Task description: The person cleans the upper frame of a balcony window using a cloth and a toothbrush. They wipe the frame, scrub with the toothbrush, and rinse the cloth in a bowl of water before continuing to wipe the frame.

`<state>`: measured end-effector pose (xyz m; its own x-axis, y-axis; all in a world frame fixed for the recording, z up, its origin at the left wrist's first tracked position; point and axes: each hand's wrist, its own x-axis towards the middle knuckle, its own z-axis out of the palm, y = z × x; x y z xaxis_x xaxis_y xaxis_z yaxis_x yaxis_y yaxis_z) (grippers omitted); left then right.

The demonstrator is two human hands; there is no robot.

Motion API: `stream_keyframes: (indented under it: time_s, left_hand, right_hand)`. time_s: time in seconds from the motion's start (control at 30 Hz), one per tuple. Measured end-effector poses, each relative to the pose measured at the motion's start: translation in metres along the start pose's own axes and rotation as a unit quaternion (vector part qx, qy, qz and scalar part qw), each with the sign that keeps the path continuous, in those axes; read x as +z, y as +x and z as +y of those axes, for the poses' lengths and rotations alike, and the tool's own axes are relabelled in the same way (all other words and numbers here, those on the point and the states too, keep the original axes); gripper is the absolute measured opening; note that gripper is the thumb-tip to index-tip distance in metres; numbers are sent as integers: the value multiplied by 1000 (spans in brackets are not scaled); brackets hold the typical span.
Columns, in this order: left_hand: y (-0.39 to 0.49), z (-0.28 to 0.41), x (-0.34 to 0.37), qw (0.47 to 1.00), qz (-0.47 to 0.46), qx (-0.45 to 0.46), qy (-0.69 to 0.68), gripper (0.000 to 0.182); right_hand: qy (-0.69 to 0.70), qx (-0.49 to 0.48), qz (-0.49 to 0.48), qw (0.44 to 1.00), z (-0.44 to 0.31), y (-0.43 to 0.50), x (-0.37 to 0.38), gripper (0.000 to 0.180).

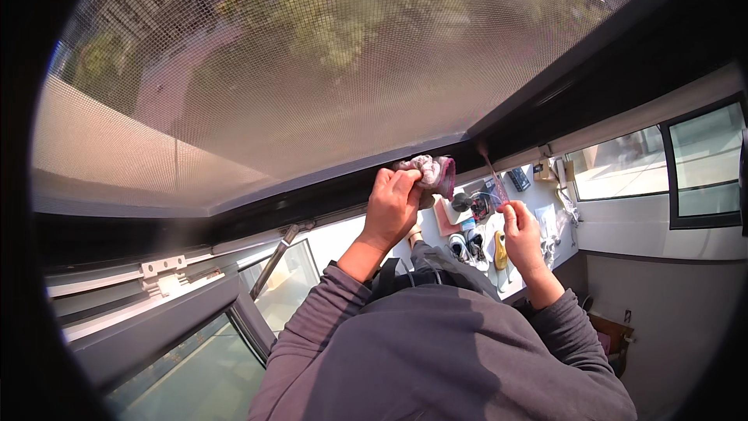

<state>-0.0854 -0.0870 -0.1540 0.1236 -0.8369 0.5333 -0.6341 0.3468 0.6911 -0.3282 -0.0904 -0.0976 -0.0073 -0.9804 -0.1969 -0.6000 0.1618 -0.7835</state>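
My left hand grips a crumpled pinkish-white cloth with a darker pink edge, close to the dark lower window frame. To its right, my right hand pinches the lower end of a thin pink mesh strip or cord, which runs up towards the frame's corner. Beyond the frame stretches an insect screen, with trees and a path visible through it. The material inside my left fist is partly hidden.
Below lies a white surface with sneakers, a yellow shoe, boxes and a dark box. An open window sash with a metal stay is at lower left. Another window stands right.
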Motion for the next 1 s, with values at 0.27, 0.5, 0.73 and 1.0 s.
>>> stream_keyframes:
  time_s: [0.27, 0.5, 0.73, 1.0]
  left_hand:
    - [1, 0, -1, 1000, -9, 1, -5, 24]
    - [1, 1, -2, 1000, -7, 3, -1, 24]
    - [2, 0, -1, 999, -4, -6, -37, 24]
    - [-30, 7, -26, 969, 184, -75, -149, 23]
  right_hand:
    - [-10, 17, 2, 1000, -4, 3, -3, 22]
    - [-41, 1, -186, 982, 1, 6, -3, 24]
    - [-33, 33, -241, 969, 1, 15, -12, 23]
    - [21, 29, -102, 994, 37, 18, -16, 22]
